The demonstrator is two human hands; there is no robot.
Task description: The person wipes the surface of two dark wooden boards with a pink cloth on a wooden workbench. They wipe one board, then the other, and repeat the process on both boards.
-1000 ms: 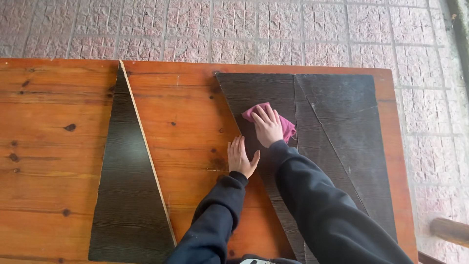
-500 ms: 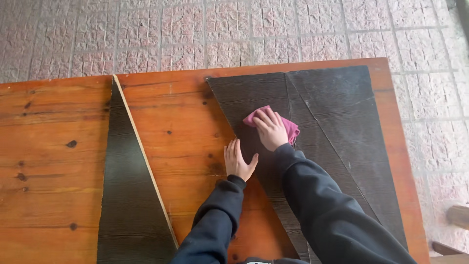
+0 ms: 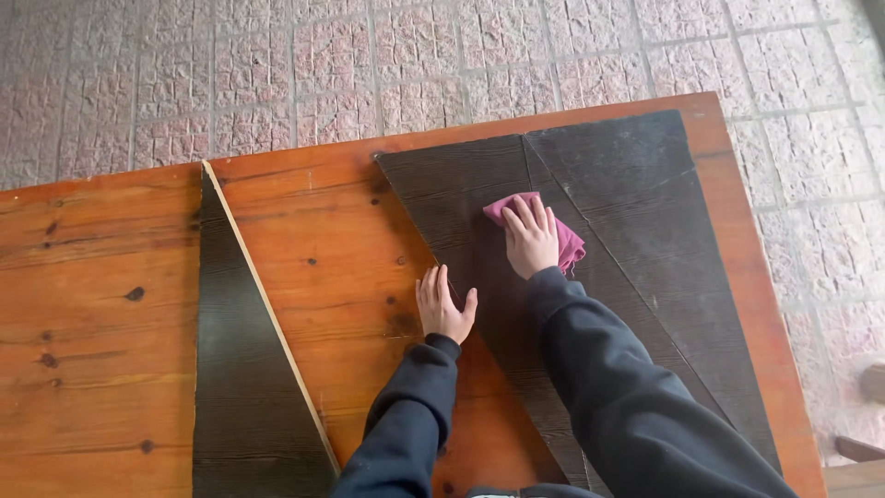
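One orange-brown wooden desk (image 3: 350, 249) with dark knots carries everything, standing on a floor of pinkish paving tiles (image 3: 369, 74). On it lie three dark, wood-grained triangular panels, counted from the person's left: one long narrow panel (image 3: 240, 369) well to the left of both hands, its pale edge facing them; one middle panel (image 3: 461, 212) directly beneath the hands; and one far-right panel (image 3: 645, 212) just right of the right hand, edge to edge with the middle one along a slanting seam. Two dark sleeves reach up from the bottom of the view. The right hand (image 3: 530, 238) lies flat, fingers spread and pressed down, so its grip is holding one pink cloth (image 3: 567, 242) against the middle panel close to the seam; the cloth shows above and to the right of the fingers. The left hand (image 3: 444, 306), below and to the left of the right one, rests palm down with fingers together, its grip flat and open, holding nothing, pressing on the left edge of the middle panel where it meets the bare desk.
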